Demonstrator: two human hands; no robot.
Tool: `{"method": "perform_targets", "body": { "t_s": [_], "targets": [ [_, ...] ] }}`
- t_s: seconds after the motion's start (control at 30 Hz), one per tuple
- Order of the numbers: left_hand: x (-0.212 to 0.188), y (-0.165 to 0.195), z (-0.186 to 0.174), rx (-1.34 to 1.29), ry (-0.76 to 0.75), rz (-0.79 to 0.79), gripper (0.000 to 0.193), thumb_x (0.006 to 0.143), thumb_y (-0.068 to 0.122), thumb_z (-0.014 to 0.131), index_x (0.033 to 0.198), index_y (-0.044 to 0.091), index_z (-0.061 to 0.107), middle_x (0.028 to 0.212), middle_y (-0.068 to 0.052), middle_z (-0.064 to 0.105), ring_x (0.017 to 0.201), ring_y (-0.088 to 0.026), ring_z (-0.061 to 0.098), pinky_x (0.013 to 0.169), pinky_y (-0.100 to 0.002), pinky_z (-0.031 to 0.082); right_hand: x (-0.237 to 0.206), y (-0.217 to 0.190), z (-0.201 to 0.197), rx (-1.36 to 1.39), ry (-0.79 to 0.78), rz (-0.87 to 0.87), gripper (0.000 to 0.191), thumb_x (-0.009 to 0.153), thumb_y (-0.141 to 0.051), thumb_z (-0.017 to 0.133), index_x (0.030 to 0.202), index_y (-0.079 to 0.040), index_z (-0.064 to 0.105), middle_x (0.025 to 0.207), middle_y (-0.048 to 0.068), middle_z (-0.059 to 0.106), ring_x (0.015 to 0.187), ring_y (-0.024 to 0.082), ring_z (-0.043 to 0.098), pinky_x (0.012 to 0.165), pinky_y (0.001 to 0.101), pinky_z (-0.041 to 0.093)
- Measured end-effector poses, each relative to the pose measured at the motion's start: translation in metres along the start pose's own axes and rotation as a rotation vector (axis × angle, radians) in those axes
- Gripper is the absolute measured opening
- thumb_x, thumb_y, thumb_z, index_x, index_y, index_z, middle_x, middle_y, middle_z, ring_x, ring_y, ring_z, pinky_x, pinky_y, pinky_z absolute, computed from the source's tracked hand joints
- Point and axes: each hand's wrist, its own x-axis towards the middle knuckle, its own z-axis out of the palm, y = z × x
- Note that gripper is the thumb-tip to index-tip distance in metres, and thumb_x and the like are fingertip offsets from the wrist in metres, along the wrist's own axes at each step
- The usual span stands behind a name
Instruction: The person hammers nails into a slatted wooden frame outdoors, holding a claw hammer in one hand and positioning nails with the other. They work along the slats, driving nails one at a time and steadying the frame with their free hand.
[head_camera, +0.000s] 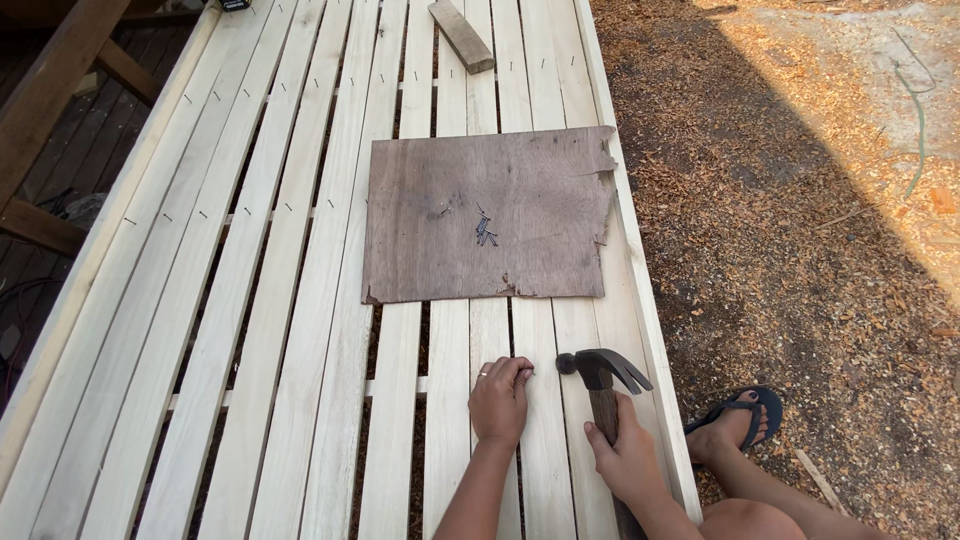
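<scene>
Slatted frame — nail under fingertips unclear

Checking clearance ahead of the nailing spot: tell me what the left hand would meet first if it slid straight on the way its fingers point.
The left hand points up the pale slats. Going straight on, it would probably first reach the near edge of the brown plywood sheet; only bare slats lie between.
</scene>
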Motion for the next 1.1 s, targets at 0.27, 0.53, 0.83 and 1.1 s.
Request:
{"method": "perform_targets", "body": {
  "t_s": [0.27, 0.53, 0.83, 1.1],
  "targets": [
    [-0.001, -0.009, 0.008, 0.003, 0.033, 0.131, 0.002, 0.088, 0.017, 0.073, 0.087, 0.017, 0.072, 0.088, 0.004, 0.073, 0.084, -0.022, 0.066, 0.066, -0.037, 0.054, -0.003, -0.007, 0.004, 0.080, 0.011, 0.073, 0.055, 0.088, -0.018, 0.071, 0.137, -0.011, 0.049, 0.055, 0.014, 0.063, 0.043, 0.021, 0.063, 0.045, 0.0375, 0.049],
    [-0.002, -0.012, 0.013, 0.054, 0.049, 0.260, 0.005, 0.087, 0.010, 0.073, 0.088, 0.014, 0.071, 0.089, 0.002, 0.072, 0.084, -0.021, 0.066, 0.067, -0.036, 0.054, -0.011, -0.014, -0.011, 0.245, 0.104, 0.025, 0.054, 0.088, -0.010, 0.070, 0.137, -0.005, 0.048, 0.057, 0.008, 0.060, 0.040, 0.016, 0.054, 0.039, 0.0341, 0.042],
    [-0.003, -0.010, 0.011, -0.003, 0.036, 0.280, 0.013, 0.084, 0.010, 0.074, 0.095, 0.016, 0.074, 0.091, 0.003, 0.076, 0.088, -0.021, 0.068, 0.070, -0.036, 0.055, -0.012, -0.006, 0.000, 0.125, 0.054, -0.023, 0.059, 0.086, -0.017, 0.071, 0.139, -0.008, 0.048, 0.057, 0.014, 0.066, 0.044, 0.022, 0.065, 0.044, 0.0376, 0.050],
    [-0.003, -0.016, 0.019, 0.000, -0.054, 0.181, 0.030, 0.087, 0.009, 0.072, 0.113, 0.016, 0.057, 0.087, 0.003, 0.077, 0.086, -0.023, 0.070, 0.069, -0.040, 0.054, -0.014, -0.004, 0.004, -0.170, -0.032, -0.154, 0.044, 0.090, -0.025, 0.070, 0.122, -0.002, 0.049, 0.073, 0.025, 0.071, 0.073, 0.046, 0.072, 0.063, 0.0519, 0.052]
  ]
}}
